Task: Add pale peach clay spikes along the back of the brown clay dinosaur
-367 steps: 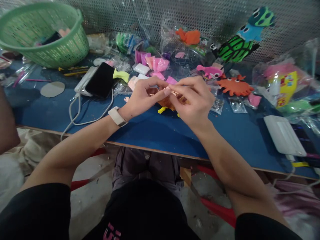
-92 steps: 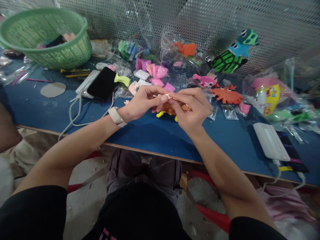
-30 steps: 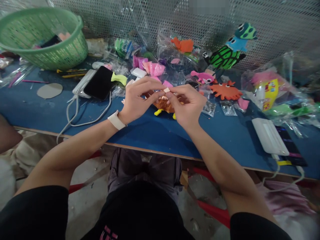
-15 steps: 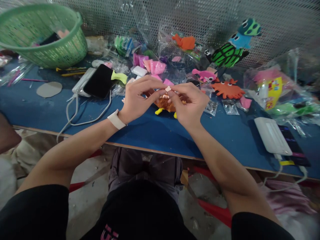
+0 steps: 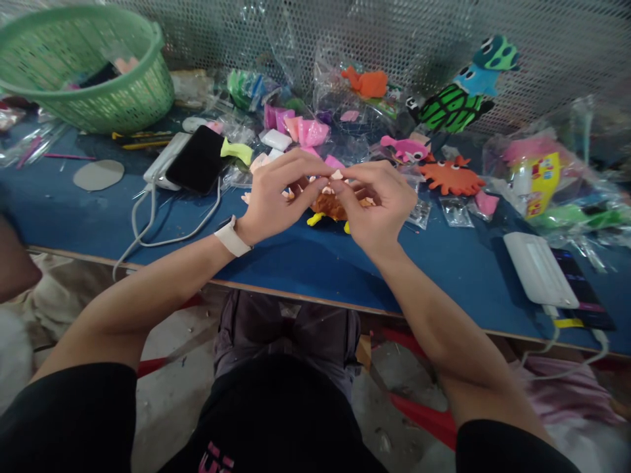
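A small pale pink piece of modelling clay sits at the meeting fingertips of both hands. My right hand pinches it between thumb and forefinger. From the other side my left hand, with a white band on the wrist, is closed with its thumb and forefinger at the piece's edge. Just below the hands lies a brown clay figure with yellow feet and small pale bits on top, partly covered by the fingers.
A green basket stands back left, near a black phone on a white power bank. Behind my hands lie pink clay packets. To the right are an orange clay crab, a green turtle figure, and another white power bank.
The pale clay piece has turned between the fingertips, its outline now more pointed. Both hands have barely shifted; the brown figure stays in place.
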`<state>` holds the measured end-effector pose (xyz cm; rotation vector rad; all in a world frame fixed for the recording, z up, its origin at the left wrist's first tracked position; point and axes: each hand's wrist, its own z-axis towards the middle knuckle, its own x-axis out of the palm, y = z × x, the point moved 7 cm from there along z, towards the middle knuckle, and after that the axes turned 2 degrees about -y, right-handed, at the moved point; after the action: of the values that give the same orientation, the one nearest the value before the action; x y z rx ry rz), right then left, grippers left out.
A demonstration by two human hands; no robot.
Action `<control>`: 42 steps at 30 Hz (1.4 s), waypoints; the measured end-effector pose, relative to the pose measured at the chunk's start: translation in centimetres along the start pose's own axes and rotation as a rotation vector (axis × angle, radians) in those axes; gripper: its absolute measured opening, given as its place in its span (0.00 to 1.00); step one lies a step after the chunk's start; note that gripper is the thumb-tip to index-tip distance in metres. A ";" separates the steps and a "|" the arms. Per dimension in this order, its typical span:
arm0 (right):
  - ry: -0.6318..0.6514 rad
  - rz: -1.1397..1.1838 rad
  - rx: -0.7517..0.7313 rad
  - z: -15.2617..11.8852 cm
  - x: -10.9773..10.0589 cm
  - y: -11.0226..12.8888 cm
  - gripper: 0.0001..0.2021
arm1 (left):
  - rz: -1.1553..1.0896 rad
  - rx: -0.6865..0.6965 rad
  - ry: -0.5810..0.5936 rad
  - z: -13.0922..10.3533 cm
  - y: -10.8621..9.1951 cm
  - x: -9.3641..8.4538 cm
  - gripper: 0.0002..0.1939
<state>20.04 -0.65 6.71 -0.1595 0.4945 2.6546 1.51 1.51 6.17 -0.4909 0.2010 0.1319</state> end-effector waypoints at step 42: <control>-0.026 -0.060 -0.021 0.0 0.0 0.5 0.03 | -0.338 -0.271 0.046 0.3 2.0 0.8 0.21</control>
<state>19.83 -1.03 6.89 -0.1439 0.4463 2.6007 2.01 3.49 5.33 -0.7906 0.1434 -0.1855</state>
